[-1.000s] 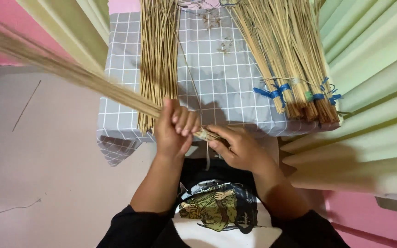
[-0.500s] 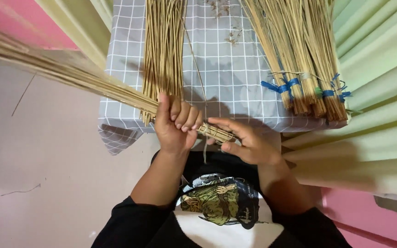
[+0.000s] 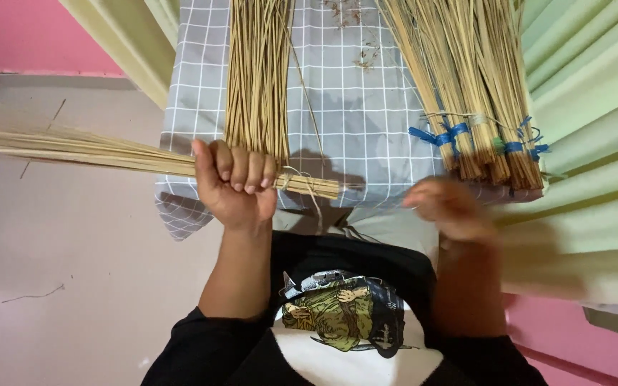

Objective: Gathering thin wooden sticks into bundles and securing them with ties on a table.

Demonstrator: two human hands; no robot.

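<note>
At mid-frame, the left hand (image 3: pixel 234 179) is fisted around a bundle of thin sticks (image 3: pixel 94 150) that runs off to the left edge, its tied butt end over the checked cloth (image 3: pixel 366 136). Right of centre, the right hand (image 3: pixel 448 207) is blurred (grip unreadable), touching nothing.

Loose sticks (image 3: pixel 255 78) lay mid-table on the grey checked cloth (image 3: pixel 355 136); blue-tied bundles (image 3: pixel 477 107) lay toward its right edge.

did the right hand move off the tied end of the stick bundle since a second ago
Yes. The right hand has let go of the bundle and swung right along the grey checked cloth's front edge, towards the blue-tied bundles. It is blurred.
</note>
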